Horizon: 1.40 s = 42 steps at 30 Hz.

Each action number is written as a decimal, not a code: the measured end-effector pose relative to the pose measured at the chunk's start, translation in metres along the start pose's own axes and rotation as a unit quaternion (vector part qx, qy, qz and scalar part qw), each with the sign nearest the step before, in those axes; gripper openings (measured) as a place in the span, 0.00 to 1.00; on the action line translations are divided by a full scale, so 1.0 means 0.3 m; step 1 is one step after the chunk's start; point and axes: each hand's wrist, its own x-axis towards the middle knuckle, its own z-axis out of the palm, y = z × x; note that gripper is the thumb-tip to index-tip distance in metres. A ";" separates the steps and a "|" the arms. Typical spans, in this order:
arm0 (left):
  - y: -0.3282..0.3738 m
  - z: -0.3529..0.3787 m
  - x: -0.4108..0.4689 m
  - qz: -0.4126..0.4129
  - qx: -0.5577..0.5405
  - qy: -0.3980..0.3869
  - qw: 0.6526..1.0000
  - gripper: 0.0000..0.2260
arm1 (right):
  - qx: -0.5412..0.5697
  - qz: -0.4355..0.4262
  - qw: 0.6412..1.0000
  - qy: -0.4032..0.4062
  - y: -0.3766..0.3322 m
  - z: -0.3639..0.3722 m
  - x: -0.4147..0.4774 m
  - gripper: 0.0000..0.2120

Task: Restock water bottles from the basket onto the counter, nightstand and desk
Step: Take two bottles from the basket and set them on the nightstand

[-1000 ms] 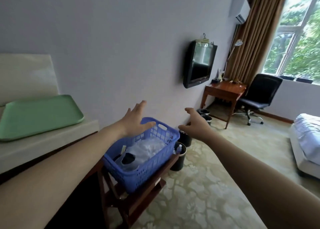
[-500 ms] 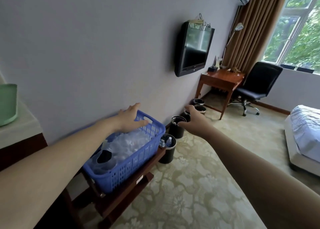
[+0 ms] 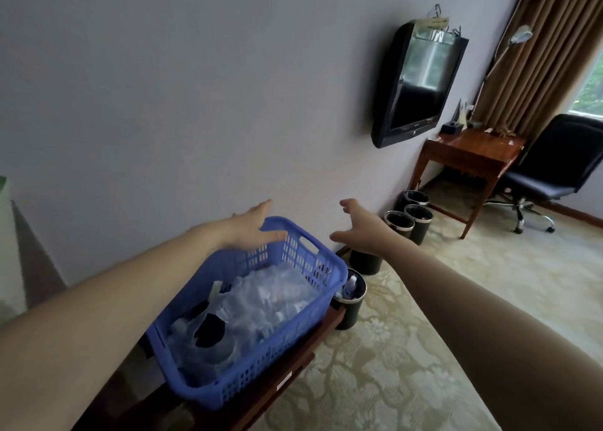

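Observation:
A blue plastic basket (image 3: 295, 342) sits on a dark wooden rack (image 3: 287, 378) against the wall, filled with several clear water bottles (image 3: 264, 303) wrapped in plastic. My left hand (image 3: 253, 223) hovers over the basket's far left corner, fingers straight and holding nothing. My right hand (image 3: 362, 226) is spread in the air just past the basket's far right corner, also holding nothing. The wooden desk (image 3: 470, 151) stands far off by the curtain. Only a sliver of the counter (image 3: 6, 254) shows at the left edge.
Several black waste bins (image 3: 409, 223) line the wall between the basket and desk; one bin (image 3: 350, 303) beside the rack holds small bottles. A wall TV (image 3: 414, 83) hangs above, a black office chair (image 3: 551, 173) stands at the desk, and patterned carpet (image 3: 424, 349) lies to the right.
My view has swung right and down, so the counter with the green tray has left the frame. Both hands have stayed spread above the basket's far end, moving closer to it.

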 end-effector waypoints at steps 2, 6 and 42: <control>-0.048 -0.018 0.049 -0.007 -0.005 0.004 1.000 0.41 | -0.007 -0.009 1.000 -0.018 -0.012 0.028 0.093 0.38; -0.149 -0.031 0.123 -0.029 -0.027 0.003 0.999 0.40 | -0.021 -0.022 0.998 -0.057 -0.027 0.099 0.240 0.37; -0.650 0.377 0.567 -0.364 -0.191 0.047 0.911 0.33 | -0.095 -0.227 0.891 -0.383 0.122 0.792 1.148 0.31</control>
